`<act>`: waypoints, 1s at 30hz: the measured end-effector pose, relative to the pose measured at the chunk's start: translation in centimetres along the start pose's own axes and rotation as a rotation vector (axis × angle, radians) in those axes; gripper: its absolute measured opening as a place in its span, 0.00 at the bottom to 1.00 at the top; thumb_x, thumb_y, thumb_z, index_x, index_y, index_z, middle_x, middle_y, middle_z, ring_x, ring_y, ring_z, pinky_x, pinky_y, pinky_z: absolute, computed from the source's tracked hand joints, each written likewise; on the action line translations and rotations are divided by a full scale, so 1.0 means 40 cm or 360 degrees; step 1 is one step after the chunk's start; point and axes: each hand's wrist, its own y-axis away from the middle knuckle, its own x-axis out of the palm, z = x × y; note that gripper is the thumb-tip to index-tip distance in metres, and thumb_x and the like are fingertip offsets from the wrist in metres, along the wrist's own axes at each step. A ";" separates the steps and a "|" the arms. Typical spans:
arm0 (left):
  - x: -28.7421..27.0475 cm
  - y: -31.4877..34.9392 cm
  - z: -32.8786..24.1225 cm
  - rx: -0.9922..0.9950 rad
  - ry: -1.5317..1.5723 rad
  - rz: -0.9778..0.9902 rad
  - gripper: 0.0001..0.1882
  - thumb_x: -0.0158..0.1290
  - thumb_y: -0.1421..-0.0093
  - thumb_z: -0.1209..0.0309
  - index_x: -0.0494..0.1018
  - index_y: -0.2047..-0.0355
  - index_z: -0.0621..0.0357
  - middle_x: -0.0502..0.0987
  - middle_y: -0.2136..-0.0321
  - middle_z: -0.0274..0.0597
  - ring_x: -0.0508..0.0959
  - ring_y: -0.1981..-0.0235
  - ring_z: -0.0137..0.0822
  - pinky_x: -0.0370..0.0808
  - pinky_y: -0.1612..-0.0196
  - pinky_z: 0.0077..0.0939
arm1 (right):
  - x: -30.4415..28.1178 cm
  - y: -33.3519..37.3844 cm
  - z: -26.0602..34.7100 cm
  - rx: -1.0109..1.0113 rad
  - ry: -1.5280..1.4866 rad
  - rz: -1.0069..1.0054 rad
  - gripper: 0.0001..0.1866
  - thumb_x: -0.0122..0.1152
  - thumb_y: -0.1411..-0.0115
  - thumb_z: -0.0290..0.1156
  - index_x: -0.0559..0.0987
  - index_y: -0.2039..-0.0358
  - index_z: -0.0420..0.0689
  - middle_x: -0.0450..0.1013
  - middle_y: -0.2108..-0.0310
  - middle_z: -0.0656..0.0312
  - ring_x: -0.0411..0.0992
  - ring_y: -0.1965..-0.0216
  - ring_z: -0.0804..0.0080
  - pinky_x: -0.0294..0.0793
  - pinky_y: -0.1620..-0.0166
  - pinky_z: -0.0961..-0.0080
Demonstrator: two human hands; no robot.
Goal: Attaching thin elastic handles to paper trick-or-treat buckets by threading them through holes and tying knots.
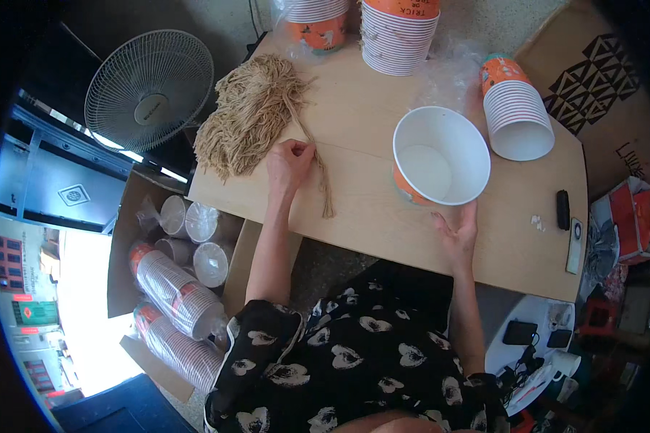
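Note:
My left hand (290,167) is closed in a pinch on a strand of tan twine (327,189), whose loose end hangs over the wooden tabletop toward me. Just beyond it lies a tangled heap of tan twine pieces (249,108). To the right, a large white paper bucket (440,155) with an orange printed outside tilts its open mouth toward me; nothing is inside. My right hand (458,237) grips the bucket's near lower side, thumb apart and the other fingers partly hidden by it.
Nested paper buckets (401,43) stand at the table's back, and another stack (518,119) lies at the right beside clear plastic film (451,76). A black object (562,209) rests near the right edge. On the left are a fan (152,90) and a carton of wrapped buckets (180,289).

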 end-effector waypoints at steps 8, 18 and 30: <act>-0.062 0.032 0.065 -0.0358 0.0957 0.0239 0.13 0.63 0.40 0.65 0.81 0.67 0.66 0.79 0.76 0.32 0.74 0.77 0.23 0.70 0.73 0.21 | -0.047 0.069 0.032 -0.0011 0.0022 0.0091 0.42 0.68 0.45 0.28 0.59 0.32 0.36 0.60 0.33 0.50 0.58 0.32 0.61 0.55 0.31 0.65; -0.068 0.311 -0.069 0.0159 0.1299 0.0250 0.03 0.51 0.31 0.75 0.71 0.61 0.61 0.79 0.72 0.38 0.77 0.70 0.23 0.73 0.64 0.18 | 0.019 0.155 0.133 0.0146 -0.0562 0.0468 0.13 0.51 0.29 0.27 0.79 0.52 0.33 0.76 0.51 0.54 0.74 0.50 0.70 0.71 0.44 0.73; 0.024 0.630 -0.182 0.0655 0.0445 0.0890 0.06 0.62 0.41 0.71 0.78 0.65 0.57 0.78 0.81 0.42 0.79 0.82 0.35 0.75 0.77 0.28 | 0.062 0.184 0.144 0.0869 -0.1226 0.0282 0.12 0.52 0.28 0.36 0.77 0.61 0.40 0.65 0.76 0.71 0.63 0.77 0.84 0.65 0.71 0.84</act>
